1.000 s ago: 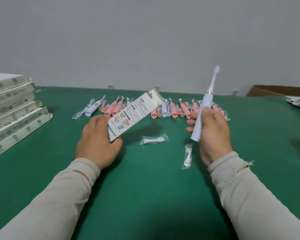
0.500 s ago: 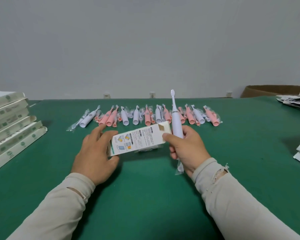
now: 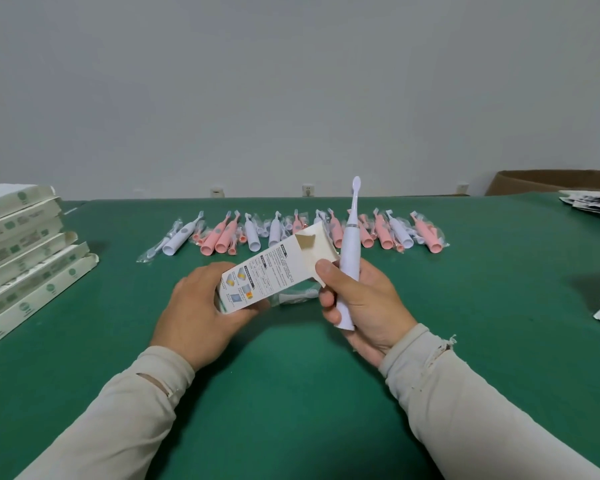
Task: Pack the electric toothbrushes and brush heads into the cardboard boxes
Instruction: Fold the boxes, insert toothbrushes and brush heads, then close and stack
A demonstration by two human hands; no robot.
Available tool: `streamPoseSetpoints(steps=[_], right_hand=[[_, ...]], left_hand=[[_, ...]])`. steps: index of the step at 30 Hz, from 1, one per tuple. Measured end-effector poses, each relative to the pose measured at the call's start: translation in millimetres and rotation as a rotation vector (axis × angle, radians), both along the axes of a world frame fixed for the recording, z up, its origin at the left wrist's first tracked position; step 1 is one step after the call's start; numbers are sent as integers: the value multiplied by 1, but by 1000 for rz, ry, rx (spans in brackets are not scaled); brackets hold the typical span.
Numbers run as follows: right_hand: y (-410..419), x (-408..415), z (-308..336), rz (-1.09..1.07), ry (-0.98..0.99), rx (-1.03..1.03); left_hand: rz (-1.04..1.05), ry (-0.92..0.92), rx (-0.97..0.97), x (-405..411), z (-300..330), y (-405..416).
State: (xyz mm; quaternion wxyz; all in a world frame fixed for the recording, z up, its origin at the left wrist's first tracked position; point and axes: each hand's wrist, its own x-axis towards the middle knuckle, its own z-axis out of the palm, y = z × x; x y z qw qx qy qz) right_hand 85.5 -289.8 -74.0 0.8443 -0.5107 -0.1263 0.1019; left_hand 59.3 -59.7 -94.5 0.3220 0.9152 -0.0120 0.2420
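Here, the left hand (image 3: pixel 201 306) grips an open carton (image 3: pixel 274 268); the right hand (image 3: pixel 364 303) clutches a white toothbrush (image 3: pixel 349 268). Best to turn the handle base-first towards the carton's mouth.

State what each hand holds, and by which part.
Left hand grips the cardboard box by its closed end; right hand holds the white electric toothbrush by its handle.

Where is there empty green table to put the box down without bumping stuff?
Bare green table lies between the two sleeves, near the person. More lies between the box stack and the left hand. It is crowded at the toothbrush row, and a bagged brush head lies between the hands.
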Motion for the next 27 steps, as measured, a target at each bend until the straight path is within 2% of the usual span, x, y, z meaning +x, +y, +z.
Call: streamPoseSetpoints(steps=[3, 5, 8, 10, 13, 20, 25, 27], right_hand=[[-2, 4, 1, -284, -94, -224], [-8, 7, 7, -490, -249, -410], [-8, 0, 16, -520, -453, -417], [-3, -6, 17, -461, -483, -412], [-1, -6, 12, -470, -446, -462], [-4, -2, 11, -424, -301, -398], [-6, 2, 14, -382, -149, -198], [-8, 5, 14, -391, -91, -178]], left_hand=[[79, 61, 91, -1, 2, 4], [136, 87, 186, -1, 4, 4], [174, 67, 259, -3, 3, -1], [171, 46, 277, -2, 3, -2], [164, 45, 290, -2, 1, -2], [137, 42, 312, -2, 2, 0], [136, 41, 331, -3, 3, 0], [135, 49, 309, -3, 2, 1]])
